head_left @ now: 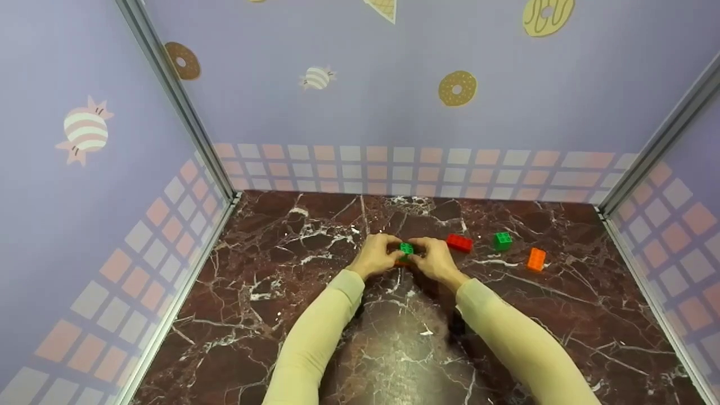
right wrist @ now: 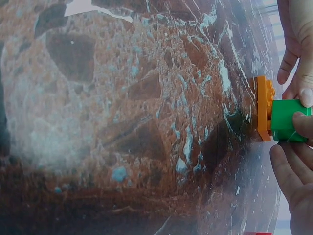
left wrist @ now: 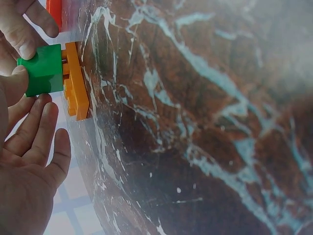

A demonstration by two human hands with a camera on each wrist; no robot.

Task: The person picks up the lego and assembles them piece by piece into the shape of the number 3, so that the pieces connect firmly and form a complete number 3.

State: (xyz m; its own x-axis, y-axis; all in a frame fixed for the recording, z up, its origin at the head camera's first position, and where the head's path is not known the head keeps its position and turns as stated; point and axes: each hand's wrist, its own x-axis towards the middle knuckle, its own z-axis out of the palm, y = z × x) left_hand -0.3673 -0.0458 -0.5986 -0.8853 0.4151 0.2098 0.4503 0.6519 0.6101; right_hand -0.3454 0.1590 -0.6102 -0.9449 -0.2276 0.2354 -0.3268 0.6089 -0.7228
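Both hands meet over one green toy building block (head_left: 406,251) near the middle of the table. My left hand (head_left: 376,256) pinches it from the left, thumb on the near side. From the other side my right hand (head_left: 436,259) pinches the same block with thumb and fingers. Under the green block lies a flat orange building plate (left wrist: 77,83), wider than the block, resting on the tabletop. Some orange studs show between block and plate in the left wrist view. The right wrist view shows the green block (right wrist: 288,120) right against the plate's studded face.
To the right of my hands lie a red brick (head_left: 459,243), a second green block (head_left: 503,241) and an orange brick (head_left: 536,259). The dark marbled table (head_left: 270,337) is bounded by purple patterned walls (head_left: 360,112) at the back and sides.
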